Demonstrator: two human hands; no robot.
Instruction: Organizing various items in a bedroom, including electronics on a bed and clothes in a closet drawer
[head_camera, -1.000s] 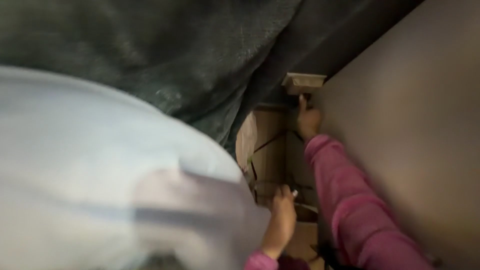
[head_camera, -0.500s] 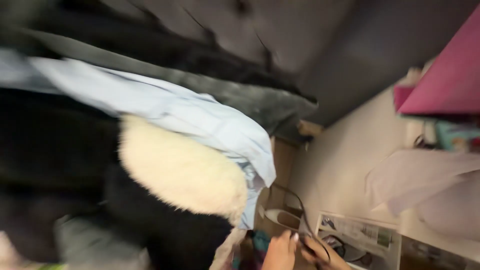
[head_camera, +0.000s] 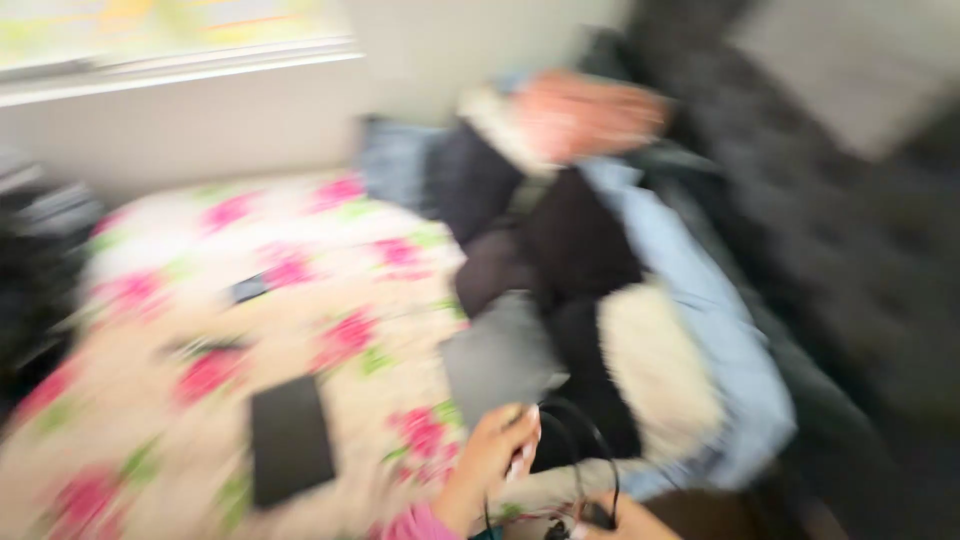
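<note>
The view is heavily blurred. My left hand (head_camera: 488, 458), in a pink sleeve, is low in the frame and pinches a small whitish object (head_camera: 526, 447) joined to a black cable (head_camera: 590, 440). The cable arcs in a loop over to my right hand (head_camera: 628, 520), which shows only partly at the bottom edge and appears closed on the cable's other end. Both hands hover over the near edge of a bed with a floral cover (head_camera: 250, 330), just in front of a heap of clothes (head_camera: 610, 300).
The heap holds a light blue shirt (head_camera: 720, 330), black garments and a white fluffy piece (head_camera: 650, 370). A flat black rectangle (head_camera: 290, 440) lies on the cover left of my hands. A dark padded headboard (head_camera: 860, 230) is at right, a window sill (head_camera: 180, 60) at top left.
The view has swung from the gap beside the bed up to the bed top. My hands have come up from the floor with the black cable.
</note>
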